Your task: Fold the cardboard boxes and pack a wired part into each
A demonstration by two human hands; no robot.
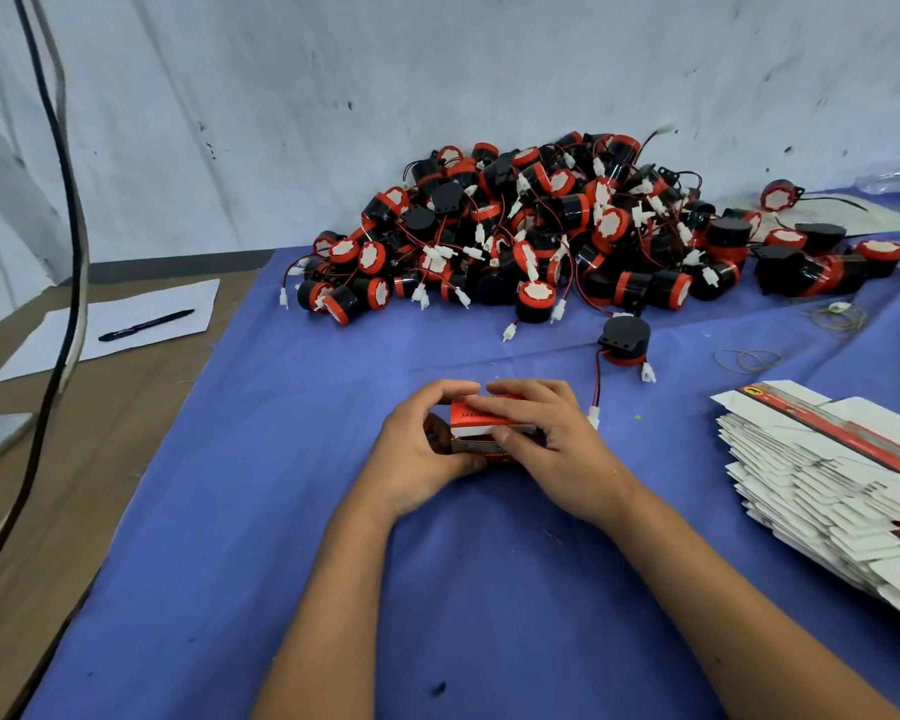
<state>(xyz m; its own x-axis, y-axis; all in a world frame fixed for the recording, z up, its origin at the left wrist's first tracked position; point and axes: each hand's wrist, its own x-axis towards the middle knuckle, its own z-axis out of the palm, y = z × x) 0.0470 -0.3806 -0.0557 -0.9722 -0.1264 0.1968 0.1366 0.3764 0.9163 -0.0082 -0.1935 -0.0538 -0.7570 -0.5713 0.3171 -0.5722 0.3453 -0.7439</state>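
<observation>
A small red and white cardboard box [476,420] sits between both hands over the blue cloth [333,511]. My left hand [419,454] curls round its left end, thumb underneath. My right hand [546,439] grips it from the right, fingers laid over the top and thumb pressing a white flap. One wired part [625,341], black and red with a red-black wire and white plug, lies alone just beyond my right hand. A big heap of the same wired parts [541,236] lies at the back. Flat unfolded boxes [832,491] are stacked at the right.
A white sheet [126,317] with a black pen [146,324] lies on the brown table at the left. Black cables [71,252] hang down the left side. Rubber bands [749,358] lie at the right on the cloth. A wrinkled white sheet covers the wall.
</observation>
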